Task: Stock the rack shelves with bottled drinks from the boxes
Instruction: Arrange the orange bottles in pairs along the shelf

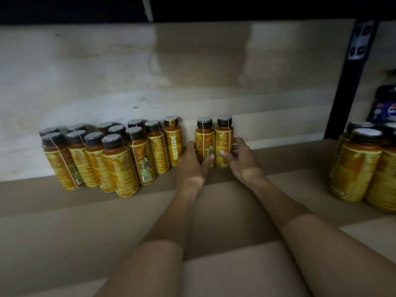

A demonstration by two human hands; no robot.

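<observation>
Gripping two upright yellow-labelled, black-capped bottles (204,140), left hand (192,166) and right hand (242,161) hold one each.

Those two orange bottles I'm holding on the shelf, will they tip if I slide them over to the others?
Probably tippy: the two bottles are tall and narrow, standing upright on the shelf. Likely rigid and fairly heavy if full. Their smooth labels may slip, so the left hand and right hand gripping low helps.

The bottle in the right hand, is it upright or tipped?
Upright: the bottle stands on its base on the shelf, cap on top, right hand holding its side.
</observation>
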